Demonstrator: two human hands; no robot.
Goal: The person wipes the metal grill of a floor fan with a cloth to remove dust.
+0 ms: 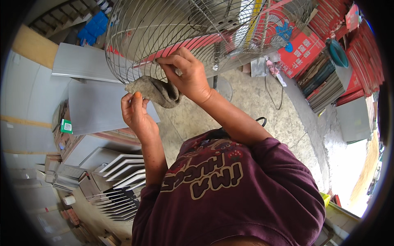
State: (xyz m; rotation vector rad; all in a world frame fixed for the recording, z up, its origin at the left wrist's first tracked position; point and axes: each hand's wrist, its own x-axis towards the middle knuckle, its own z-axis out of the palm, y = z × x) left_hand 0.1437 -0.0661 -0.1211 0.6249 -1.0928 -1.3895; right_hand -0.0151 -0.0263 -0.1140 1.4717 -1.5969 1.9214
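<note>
A large round wire fan guard point(135, 37) spans the top of the view. Below its near rim hangs a crumpled, dirty grey cloth point(154, 91), folded over on itself. My left hand point(139, 117) is closed on the cloth's left end, with the thumb on top and an orange-coloured thumbnail. My right hand point(186, 76) is raised at the guard, its fingers pinched together against the wires. The folded end of the cloth hangs just beneath my right hand; whether that hand touches it too I cannot tell.
Large grey panels point(111, 106) lie to the left, above a rack of upright white boards point(123, 168). Red cartons point(301, 51) and flattened cardboard stacks point(324, 92) stand at right. A thin cable point(273, 96) lies on the pale concrete floor point(279, 123). Blue packs point(94, 28) sit upper left.
</note>
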